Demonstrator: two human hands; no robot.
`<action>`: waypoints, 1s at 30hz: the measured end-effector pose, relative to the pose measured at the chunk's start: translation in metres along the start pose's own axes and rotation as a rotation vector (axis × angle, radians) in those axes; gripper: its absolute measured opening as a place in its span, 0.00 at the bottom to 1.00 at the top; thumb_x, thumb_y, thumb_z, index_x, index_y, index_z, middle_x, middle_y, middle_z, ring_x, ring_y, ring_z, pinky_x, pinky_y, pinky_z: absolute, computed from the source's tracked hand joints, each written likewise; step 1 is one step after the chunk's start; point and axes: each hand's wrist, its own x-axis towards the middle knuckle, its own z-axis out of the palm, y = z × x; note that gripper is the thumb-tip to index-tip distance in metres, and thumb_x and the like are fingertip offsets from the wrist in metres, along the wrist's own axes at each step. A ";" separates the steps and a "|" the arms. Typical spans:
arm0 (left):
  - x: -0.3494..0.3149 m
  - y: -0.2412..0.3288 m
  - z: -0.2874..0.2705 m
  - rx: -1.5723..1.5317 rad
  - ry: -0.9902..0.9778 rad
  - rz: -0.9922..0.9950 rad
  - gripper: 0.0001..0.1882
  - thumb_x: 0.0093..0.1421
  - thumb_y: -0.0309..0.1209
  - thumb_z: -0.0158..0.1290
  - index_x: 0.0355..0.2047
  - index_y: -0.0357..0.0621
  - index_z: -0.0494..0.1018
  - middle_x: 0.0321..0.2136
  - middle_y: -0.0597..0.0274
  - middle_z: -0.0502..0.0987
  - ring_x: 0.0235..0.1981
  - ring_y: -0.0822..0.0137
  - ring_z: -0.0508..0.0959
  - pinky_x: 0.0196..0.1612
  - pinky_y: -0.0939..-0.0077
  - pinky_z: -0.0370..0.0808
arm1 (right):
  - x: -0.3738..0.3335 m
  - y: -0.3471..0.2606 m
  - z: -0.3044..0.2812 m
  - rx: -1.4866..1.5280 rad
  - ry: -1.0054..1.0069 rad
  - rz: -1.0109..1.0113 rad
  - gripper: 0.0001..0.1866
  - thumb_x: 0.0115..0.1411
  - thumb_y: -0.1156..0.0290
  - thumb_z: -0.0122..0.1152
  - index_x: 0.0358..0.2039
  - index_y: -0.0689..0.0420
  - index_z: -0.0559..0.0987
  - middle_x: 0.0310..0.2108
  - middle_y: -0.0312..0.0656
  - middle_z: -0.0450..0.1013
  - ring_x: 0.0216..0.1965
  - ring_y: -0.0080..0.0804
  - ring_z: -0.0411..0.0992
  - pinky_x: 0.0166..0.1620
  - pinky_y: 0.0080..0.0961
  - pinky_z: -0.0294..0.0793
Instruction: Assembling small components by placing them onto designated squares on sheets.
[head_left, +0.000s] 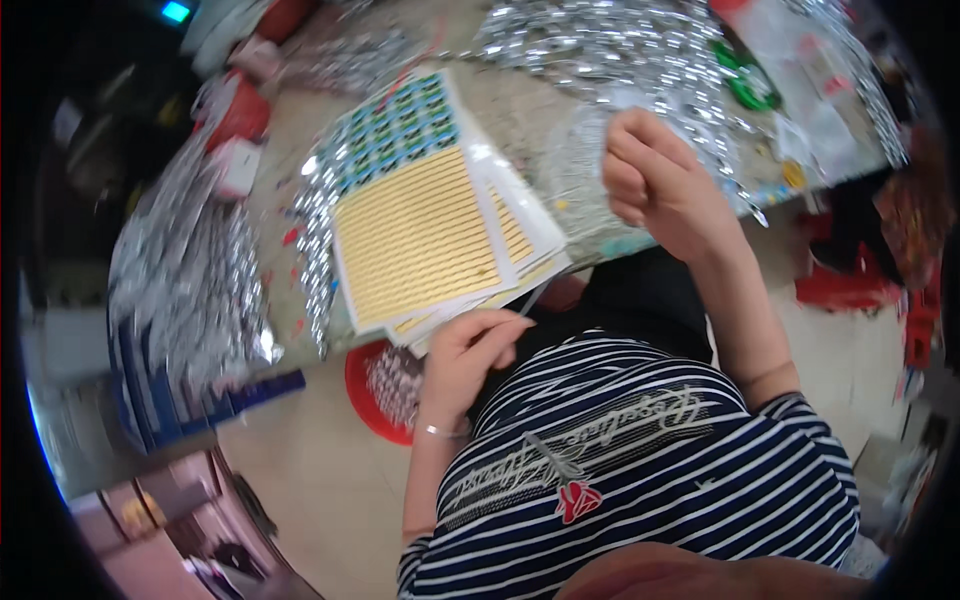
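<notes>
My left hand point(470, 355) is at the table's near edge, below a stack of sheets. Its thumb and forefinger are pinched on a thin pale strip point(534, 298) that sticks up from the fingertips. The top sheet point(415, 240) has rows of yellow-gold strips on its near part and small blue-green stickers on its far part. Higher up, over the table's right side, my right hand point(660, 180) is closed with the fingers curled in. Anything inside that hand is hidden.
Bundles of shiny silver strands point(600, 45) cover the table's back, and more silver strands point(185, 280) hang over its left edge. A green tape roll point(752, 88) lies at the back right. Under the near edge stands a red basin point(357, 385) holding small pale pieces.
</notes>
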 end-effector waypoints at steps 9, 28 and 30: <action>-0.016 -0.032 -0.029 -0.068 -0.134 -0.086 0.15 0.61 0.28 0.52 0.48 0.36 0.73 0.33 0.63 0.80 0.33 0.79 0.77 0.37 0.86 0.73 | 0.011 -0.006 -0.020 0.052 0.042 -0.099 0.07 0.67 0.69 0.46 0.44 0.55 0.67 0.23 0.26 0.54 0.22 0.12 0.52 0.23 0.10 0.53; 0.061 -0.006 -0.169 0.831 0.836 0.530 0.06 0.58 0.28 0.49 0.33 0.38 0.72 0.27 0.44 0.74 0.31 0.48 0.75 0.35 0.59 0.70 | 0.003 0.038 -0.013 -0.227 0.010 0.110 0.09 0.66 0.68 0.49 0.43 0.57 0.70 0.29 0.33 0.65 0.30 0.19 0.62 0.36 0.17 0.62; 0.076 -0.019 -0.192 0.787 0.882 0.603 0.05 0.56 0.25 0.48 0.31 0.37 0.72 0.26 0.45 0.74 0.32 0.47 0.74 0.36 0.56 0.70 | 0.001 0.039 -0.007 -0.263 0.009 0.124 0.10 0.65 0.67 0.50 0.43 0.58 0.70 0.29 0.33 0.65 0.30 0.19 0.62 0.37 0.17 0.63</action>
